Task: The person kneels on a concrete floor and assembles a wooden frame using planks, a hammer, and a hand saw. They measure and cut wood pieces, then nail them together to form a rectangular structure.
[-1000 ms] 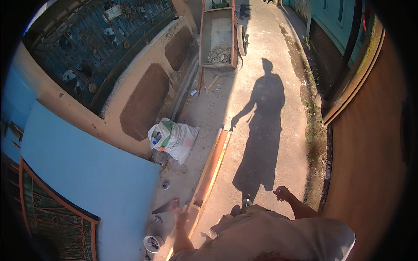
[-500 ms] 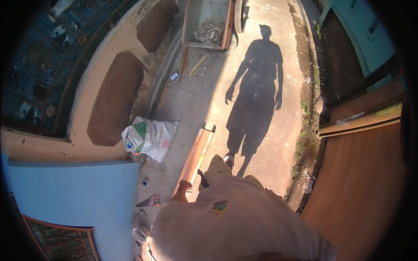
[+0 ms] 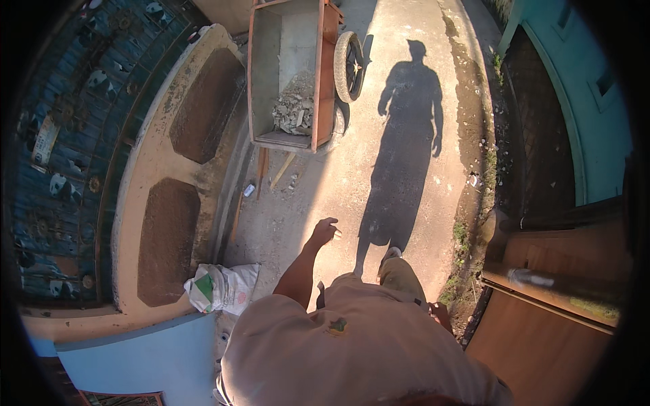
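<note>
My left hand (image 3: 325, 232) is held out in front of me over the sunlit pavement, open and empty, its fingers loosely bent and apart. My right hand (image 3: 441, 315) hangs low beside my right thigh, mostly in shade and partly behind my shirt; its fingers do not show clearly. Ahead on the left stands a wooden cart (image 3: 326, 81) with a spoked wheel (image 3: 349, 68) on its right side. Broken rubble (image 3: 294, 111) lies in the near end of its box. Neither hand touches the cart.
A white sack (image 3: 237, 287) sits by the wall at left. Near the cart lie a wooden strip (image 3: 282, 170) and a small can (image 3: 249, 190). A tan wall (image 3: 128, 223) borders the left; weeds (image 3: 460, 237) and a brown panel (image 3: 535, 345) border the right.
I have stepped forward, so the cart and sack appear nearer. My left arm has swung forward from beside the long brown board, now out of view. My right hand has come into view.
</note>
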Demonstrator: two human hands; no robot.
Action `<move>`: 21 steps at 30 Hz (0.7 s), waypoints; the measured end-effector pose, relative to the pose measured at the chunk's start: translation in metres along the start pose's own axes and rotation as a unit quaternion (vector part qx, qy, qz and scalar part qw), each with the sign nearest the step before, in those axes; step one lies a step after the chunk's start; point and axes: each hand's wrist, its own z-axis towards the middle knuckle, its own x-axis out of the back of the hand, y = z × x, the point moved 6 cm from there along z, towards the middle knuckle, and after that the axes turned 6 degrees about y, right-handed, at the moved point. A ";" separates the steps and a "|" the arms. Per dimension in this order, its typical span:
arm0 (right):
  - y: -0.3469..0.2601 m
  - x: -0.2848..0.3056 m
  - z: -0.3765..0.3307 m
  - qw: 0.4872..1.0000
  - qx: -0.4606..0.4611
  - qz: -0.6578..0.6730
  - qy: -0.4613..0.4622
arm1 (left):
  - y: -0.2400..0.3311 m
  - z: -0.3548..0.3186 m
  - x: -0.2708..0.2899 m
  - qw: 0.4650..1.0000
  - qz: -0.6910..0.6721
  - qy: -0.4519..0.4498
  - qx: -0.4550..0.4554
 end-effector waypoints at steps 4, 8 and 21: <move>-0.326 0.071 0.078 0.995 0.033 0.063 0.067 | -0.001 0.047 -0.011 0.996 -0.054 -0.016 0.070; -0.527 0.151 0.185 0.969 0.196 -0.022 0.148 | 0.006 0.073 0.019 0.959 -0.119 0.112 0.232; -0.614 0.101 0.427 0.985 -0.117 -0.115 0.045 | 0.336 0.578 0.027 0.986 0.032 0.119 0.110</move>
